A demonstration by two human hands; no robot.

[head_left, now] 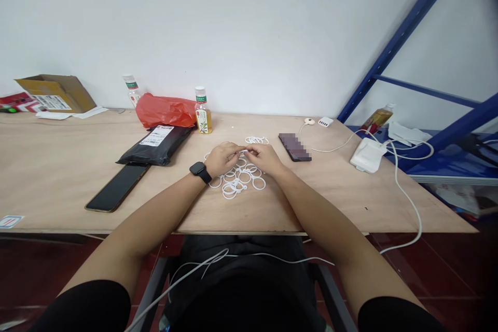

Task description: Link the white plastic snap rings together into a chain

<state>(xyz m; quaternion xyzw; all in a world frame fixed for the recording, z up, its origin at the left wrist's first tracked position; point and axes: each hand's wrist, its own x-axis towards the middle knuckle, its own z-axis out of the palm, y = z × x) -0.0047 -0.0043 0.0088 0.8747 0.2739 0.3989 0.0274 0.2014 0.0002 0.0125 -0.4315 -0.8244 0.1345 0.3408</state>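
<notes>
My left hand [223, 158], with a black watch on its wrist, and my right hand [266, 158] meet over the middle of the table. Their fingertips are pinched together on a white plastic ring [244, 151], mostly hidden by the fingers. Below and between the hands lies a loose pile of white plastic rings [230, 190], each seeming to carry a small loop or knob. Just beyond my fingers, a smaller cluster of the same rings [257, 140] rests on the wood.
Left of the hands are a black parcel [155, 145], a phone [116, 187], a red plastic bag [165, 109] and a drink bottle [203, 110]. Another phone [294, 147] lies to the right. A white charger [366, 155] trails its cable over the table's [241, 218] front edge.
</notes>
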